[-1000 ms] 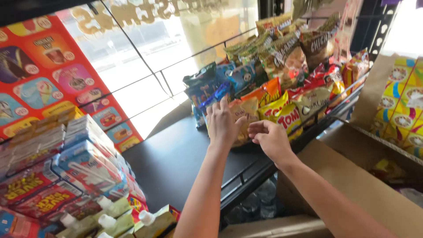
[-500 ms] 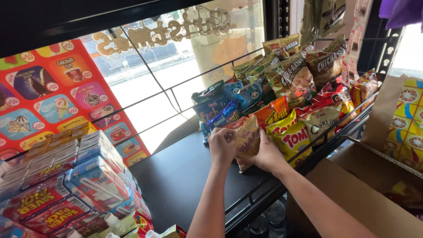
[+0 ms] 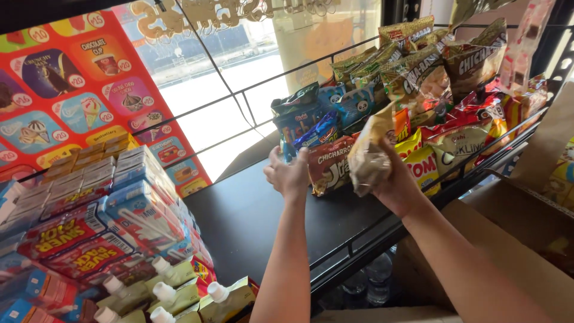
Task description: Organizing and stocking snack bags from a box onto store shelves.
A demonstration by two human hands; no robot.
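My right hand (image 3: 394,182) grips a tan snack bag (image 3: 369,152) and holds it up above the black shelf (image 3: 263,221), in front of the row of snack bags. My left hand (image 3: 288,174) is beside it to the left, fingers curled around the edge of a red-brown snack bag (image 3: 330,164) that stands on the shelf. Behind them stand blue snack bags (image 3: 305,119), and yellow and red bags (image 3: 424,158) lie to the right.
Stacked drink cartons and boxes (image 3: 101,209) fill the left of the shelf. Green and gold chip bags (image 3: 418,66) stand at the back right. A wire shelf rail (image 3: 382,230) runs along the front edge. An open cardboard box (image 3: 514,221) sits at lower right.
My right hand has lifted the tan snack bag up off the shelf. My left hand has shifted left onto the red-brown bag. The view has moved closer.
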